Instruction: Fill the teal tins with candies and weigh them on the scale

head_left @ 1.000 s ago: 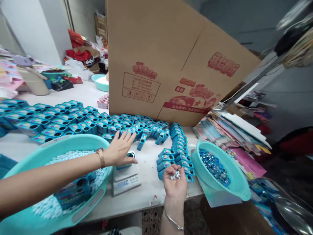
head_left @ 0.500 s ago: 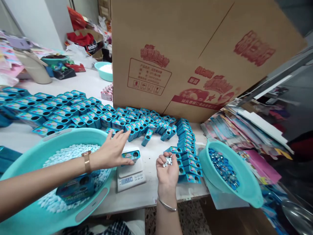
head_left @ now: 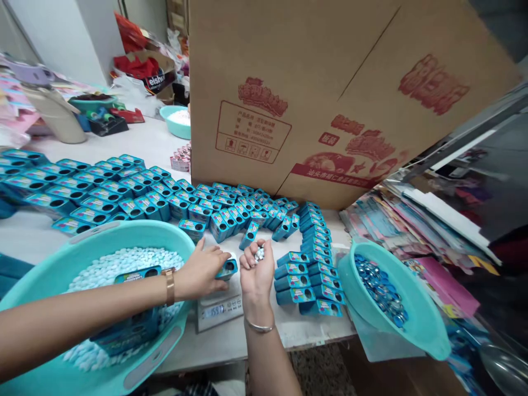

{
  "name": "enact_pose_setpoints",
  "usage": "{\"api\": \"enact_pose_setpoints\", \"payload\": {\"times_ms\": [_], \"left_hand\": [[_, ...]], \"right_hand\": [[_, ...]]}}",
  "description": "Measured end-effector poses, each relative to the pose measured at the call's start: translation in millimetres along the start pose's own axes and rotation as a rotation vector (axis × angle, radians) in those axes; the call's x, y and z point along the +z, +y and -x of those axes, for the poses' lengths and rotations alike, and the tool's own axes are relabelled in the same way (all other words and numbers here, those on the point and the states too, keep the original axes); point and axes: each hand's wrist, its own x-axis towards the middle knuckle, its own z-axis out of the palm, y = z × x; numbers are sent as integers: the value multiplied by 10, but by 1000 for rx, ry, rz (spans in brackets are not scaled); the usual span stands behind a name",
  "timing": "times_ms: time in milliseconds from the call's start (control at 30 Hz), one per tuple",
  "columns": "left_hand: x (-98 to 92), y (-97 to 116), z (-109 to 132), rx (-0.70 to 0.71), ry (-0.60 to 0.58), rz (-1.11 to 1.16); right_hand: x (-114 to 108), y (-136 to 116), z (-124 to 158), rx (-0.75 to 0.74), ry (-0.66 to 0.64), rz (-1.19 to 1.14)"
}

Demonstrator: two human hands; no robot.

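Observation:
My left hand (head_left: 201, 273) is closed around a small blue box (head_left: 229, 268) with a round hole in its top, on a white digital scale (head_left: 218, 314) with a lit display. The hand covers most of this box. Just right of the scale, my right hand (head_left: 257, 283) is palm up with its fingers curled around several small white candies (head_left: 259, 253). Under my left forearm stands a turquoise basin (head_left: 165, 237) of white candies (head_left: 144, 256), with blue boxes (head_left: 127, 330) lying on them.
Rows of blue boxes (head_left: 103, 193) cross the table, and more (head_left: 295, 281) stand right of the scale. A turquoise basin (head_left: 433, 330) of shiny blue caps (head_left: 379, 289) is at the right edge. Behind rises a large carton (head_left: 289, 55). Stacked printed sheets (head_left: 416, 220) lie right.
My left hand has lowered from spread fingers above the box to a grip around it. My right hand, still cupping the candies, has moved left and slightly up toward the scale.

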Motion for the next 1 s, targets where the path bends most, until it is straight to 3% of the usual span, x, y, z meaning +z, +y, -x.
{"api": "enact_pose_setpoints", "payload": {"times_ms": [233,400,600,700,767,867,1000], "left_hand": [[0,7,-30,-15,17,54],[11,15,-7,-9,10,17],[103,-54,58,-14,4,-33],[107,-54,55,-53,52,78],[58,-6,36,-49,128,205],[-88,132,-11,67,220,308],[-329,391,-110,183,172,216]], "right_hand": [[-17,147,-50,-23,2,19],[-36,109,-46,10,10,-17],[-258,-35,0,1,156,-123],[-454,-71,58,8,261,-191],[-558,-74,99,24,306,-222],[-637,-59,134,13,334,-253],[-654,-56,108,-4,357,-339]]}}
